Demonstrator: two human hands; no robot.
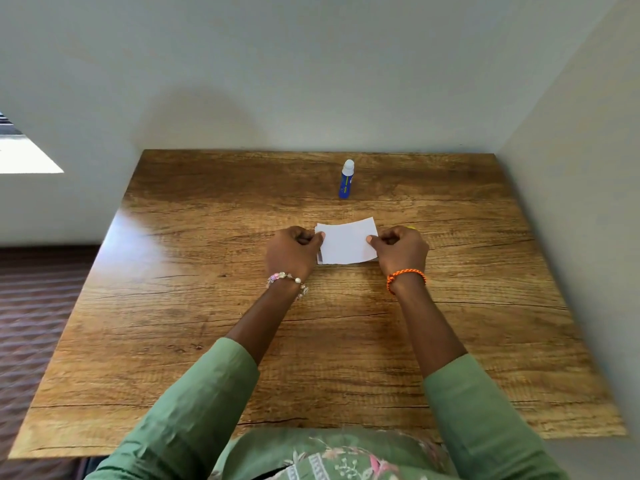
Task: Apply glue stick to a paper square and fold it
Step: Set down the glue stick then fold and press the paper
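A white paper square (347, 241) lies on the wooden table (207, 306), near the middle. It looks folded over, with a lower layer showing along its left edge. My left hand (291, 252) pinches the paper's left edge with curled fingers. My right hand (401, 251) pinches its right edge the same way. A blue glue stick (346, 180) with a white cap stands upright beyond the paper, toward the table's far edge, touched by neither hand.
The table stands against a pale wall at the back and another wall on the right. A small yellow bit (411, 227) peeks out behind my right hand. Patterned carpet (38, 299) lies to the left of the table.
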